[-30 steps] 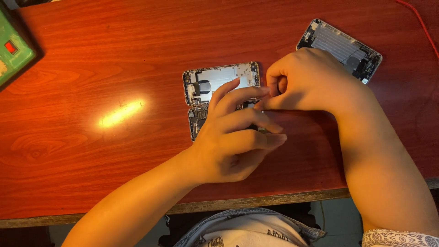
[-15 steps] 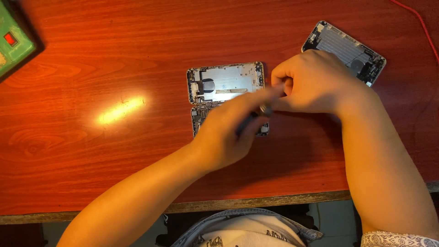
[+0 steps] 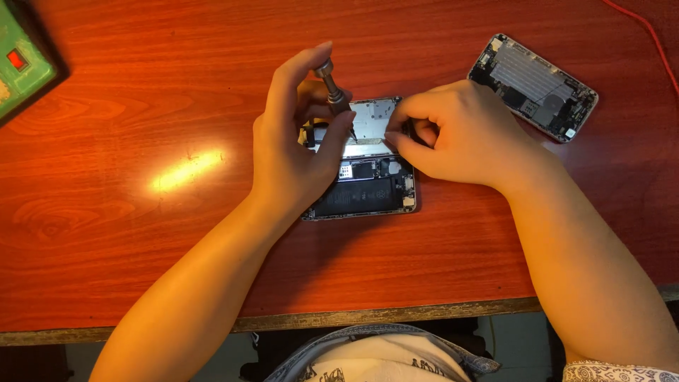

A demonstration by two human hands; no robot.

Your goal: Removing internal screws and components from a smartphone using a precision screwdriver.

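Screwdriver work on an opened phone (image 3: 368,180), right at the middle of the red wooden bench (image 3: 141,85). The left hand (image 3: 293,148) has a small metal screwdriver (image 3: 334,88) pinched between thumb and fingers (image 3: 297,67), index resting on its cap, shaft tilted, tip down at the upper part of the phone's insides near the silver shield plate. The right hand (image 3: 453,134) curls in from the other side, fingers closed tight at the phone's upper right edge, steadying it; whether they pinch something tiny I cannot tell. Black battery showing in the lower half. By my read, this is the screw stage, and the next move calls for a steady downward seat of the tip and the phone kept from sliding. Second stripped phone body (image 3: 534,85) lies well apart at upper right; green box (image 3: 21,71) sits at far left.
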